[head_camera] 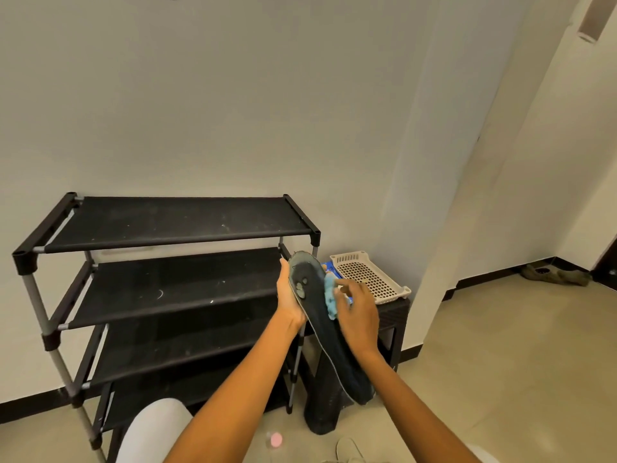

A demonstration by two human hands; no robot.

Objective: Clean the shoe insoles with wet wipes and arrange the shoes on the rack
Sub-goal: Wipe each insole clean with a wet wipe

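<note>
Head view shows the left hand [289, 295] cupped under the upper end of a dark insole [320, 324], fingers curled round its edge, holding it tilted in front of the black shoe rack [160, 225] — its lower end hangs down toward the floor. Against the insole's right edge the right hand [359, 312] pinches a crumpled light-blue wet wipe [330, 297]. Just behind the hands a cream perforated basket [370, 275] sits on a dark stool [395, 317], and another dark insole [322, 406] stands against the rack's foot.
</note>
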